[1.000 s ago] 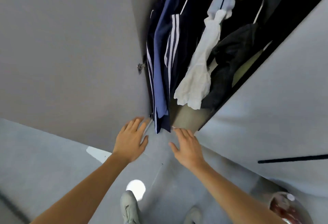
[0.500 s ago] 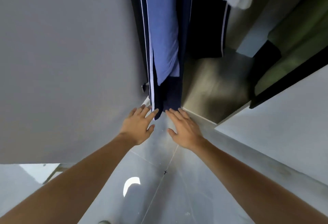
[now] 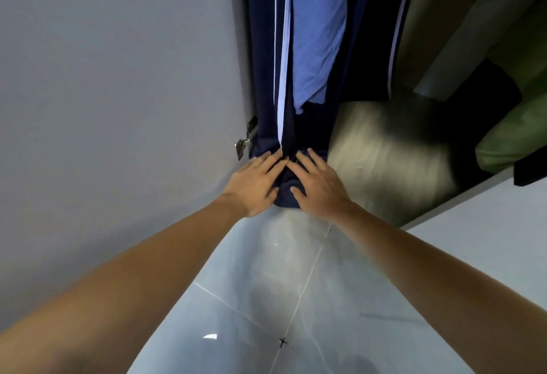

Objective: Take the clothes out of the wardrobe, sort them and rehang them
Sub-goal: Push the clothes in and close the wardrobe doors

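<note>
Navy trousers with a white side stripe (image 3: 266,77) hang at the wardrobe's left edge, with a light blue garment (image 3: 316,33) next to them. A second dark garment with a white stripe (image 3: 373,33) hangs further right. My left hand (image 3: 254,184) and my right hand (image 3: 319,187) lie on the bunched bottom hem of the navy trousers, one on each side. The fingers of both are stretched out over the cloth. The hangers and the rail are out of view above.
The open grey wardrobe door (image 3: 118,77) stands close on the left, with a metal hinge (image 3: 245,139) by my left hand. The wardrobe's floor (image 3: 384,160) is brownish, with a green bundle (image 3: 515,133) at the right. A pale panel (image 3: 488,240) is on the right, above glossy floor tiles (image 3: 266,299).
I have moved closer and lower toward the wardrobe. Both hands went forward from the air below the clothes onto the hem of the navy trousers, which now bunches between them.
</note>
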